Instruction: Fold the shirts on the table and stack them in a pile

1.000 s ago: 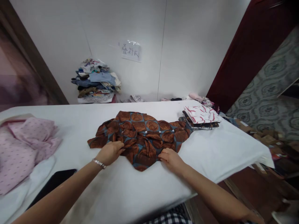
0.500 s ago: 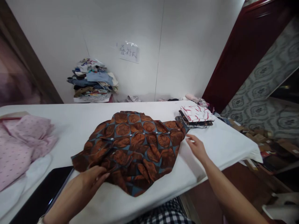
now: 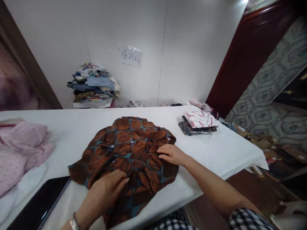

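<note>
The left hand [image 3: 109, 188] lies with fingers [image 3: 121, 182] together, pressing flat on the near part of a brown and teal patterned shirt [image 3: 124, 147]. The right hand [image 3: 171, 154] has its fingers [image 3: 163, 150] curled, pinching the shirt's folded right edge. The shirt lies spread on the white table [image 3: 216, 153], with a folded stack of shirts [image 3: 198, 122] further right and pink garments [image 3: 21, 147] at the left

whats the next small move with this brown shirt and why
Probably sweep the right hand outward to flatten the brown shirt: its near half is bunched and creased, while the left hand rests on the front edge, pinning it to the white table.
</note>
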Demonstrator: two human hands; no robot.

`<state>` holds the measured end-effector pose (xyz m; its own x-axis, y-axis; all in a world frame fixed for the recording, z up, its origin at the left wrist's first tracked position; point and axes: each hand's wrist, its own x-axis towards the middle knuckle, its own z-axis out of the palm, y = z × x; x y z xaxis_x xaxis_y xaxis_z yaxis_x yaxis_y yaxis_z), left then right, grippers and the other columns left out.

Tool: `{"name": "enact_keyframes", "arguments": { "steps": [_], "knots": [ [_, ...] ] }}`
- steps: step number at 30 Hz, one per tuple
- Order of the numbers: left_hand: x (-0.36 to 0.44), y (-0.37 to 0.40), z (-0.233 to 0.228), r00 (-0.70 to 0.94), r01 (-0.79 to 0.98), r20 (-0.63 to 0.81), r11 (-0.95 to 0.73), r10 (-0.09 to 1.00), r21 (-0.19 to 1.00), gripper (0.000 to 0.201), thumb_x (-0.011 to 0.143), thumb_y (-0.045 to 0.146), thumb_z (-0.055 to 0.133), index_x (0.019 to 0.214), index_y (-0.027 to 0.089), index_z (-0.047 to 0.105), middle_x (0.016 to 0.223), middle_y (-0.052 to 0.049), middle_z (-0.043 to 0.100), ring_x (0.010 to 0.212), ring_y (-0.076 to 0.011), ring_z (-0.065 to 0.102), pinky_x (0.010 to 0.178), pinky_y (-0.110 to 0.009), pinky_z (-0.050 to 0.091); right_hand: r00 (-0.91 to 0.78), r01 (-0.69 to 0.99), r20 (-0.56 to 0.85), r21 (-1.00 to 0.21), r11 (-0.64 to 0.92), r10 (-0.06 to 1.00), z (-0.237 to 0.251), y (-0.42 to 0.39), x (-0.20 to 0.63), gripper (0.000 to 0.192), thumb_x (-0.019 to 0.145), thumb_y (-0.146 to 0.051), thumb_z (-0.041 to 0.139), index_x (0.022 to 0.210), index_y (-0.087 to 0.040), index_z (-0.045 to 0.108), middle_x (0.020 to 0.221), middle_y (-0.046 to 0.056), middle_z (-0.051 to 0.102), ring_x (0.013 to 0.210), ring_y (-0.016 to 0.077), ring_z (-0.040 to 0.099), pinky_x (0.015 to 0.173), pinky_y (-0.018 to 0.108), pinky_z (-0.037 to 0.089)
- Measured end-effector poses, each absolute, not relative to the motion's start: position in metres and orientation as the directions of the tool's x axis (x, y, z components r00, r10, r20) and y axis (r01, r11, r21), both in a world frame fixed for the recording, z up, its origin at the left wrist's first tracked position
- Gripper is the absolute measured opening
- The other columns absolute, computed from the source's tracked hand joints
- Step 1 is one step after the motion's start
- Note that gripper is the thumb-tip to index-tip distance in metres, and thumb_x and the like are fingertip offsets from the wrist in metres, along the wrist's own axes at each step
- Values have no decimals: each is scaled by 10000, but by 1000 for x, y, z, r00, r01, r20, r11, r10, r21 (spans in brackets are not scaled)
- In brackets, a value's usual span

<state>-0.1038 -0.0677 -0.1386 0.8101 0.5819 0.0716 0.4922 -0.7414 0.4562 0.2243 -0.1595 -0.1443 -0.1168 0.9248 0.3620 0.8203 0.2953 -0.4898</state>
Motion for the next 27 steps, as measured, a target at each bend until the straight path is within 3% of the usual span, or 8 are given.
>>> {"name": "enact_keyframes", "arguments": {
  "steps": [2,4,6,9,12,17,23,27],
  "knots": [
    [-108,-69,-142,814,489,60,-736,578,468,315,903,455,396,812,249,618,791,3,669,769,-157,647,688,-253,450,181,785,407,-608,118,895,-153,-163,236,293,885,-375,468,1010,-213,677,1049,70,680,1000,179,610,883,307,473],
    [-112,-69,-145,811,494,45,-724,583,482,301,904,441,407,826,250,625,788,7,675,757,-151,650,677,-241,453,557,661,332,-732,-164,762,-162,-165,260,352,882,-402,426,1017,-184,667,1023,89,686,935,196,631,793,325,505],
    [-114,-68,-149,810,497,32,-714,586,493,293,904,433,412,829,250,628,796,8,680,761,-148,654,683,-234,456,702,556,221,-765,-326,677,-168,-164,283,390,860,-438,432,1012,-162,663,925,92,699,825,205,647,691,322,511],
    [-111,-68,-151,811,497,24,-711,584,498,282,904,421,416,827,251,627,812,11,682,772,-146,656,691,-228,456,703,546,154,-742,-389,694,-170,-154,292,408,830,-507,468,872,-164,683,781,70,696,730,197,636,644,300,482],
    [-103,-72,-150,820,487,21,-716,572,500,267,908,401,416,838,253,628,826,13,679,787,-143,655,708,-228,456,703,556,134,-716,-422,698,-169,-135,279,389,783,-540,534,769,-177,676,766,68,690,756,199,622,675,293,448],
    [-97,-79,-148,822,469,59,-731,567,495,241,905,378,431,848,249,627,843,10,675,800,-141,653,725,-233,471,703,541,109,-724,-428,703,-158,-111,279,202,658,-371,672,611,-177,643,604,29,637,641,175,592,599,257,411],
    [-107,-74,-148,797,442,171,-753,579,488,233,901,406,443,877,258,622,865,10,674,822,-145,653,732,-233,509,838,412,117,-776,-477,533,-131,-156,357,280,743,-363,512,730,-126,661,531,29,590,468,152,533,475,259,401],
    [-110,-68,-155,784,382,301,-803,544,457,218,886,414,483,939,272,639,977,0,683,911,-150,653,816,-236,524,859,423,182,-778,-465,478,-143,-192,368,263,726,-332,540,812,-120,671,682,78,665,615,190,604,585,300,476]
  ]
}}
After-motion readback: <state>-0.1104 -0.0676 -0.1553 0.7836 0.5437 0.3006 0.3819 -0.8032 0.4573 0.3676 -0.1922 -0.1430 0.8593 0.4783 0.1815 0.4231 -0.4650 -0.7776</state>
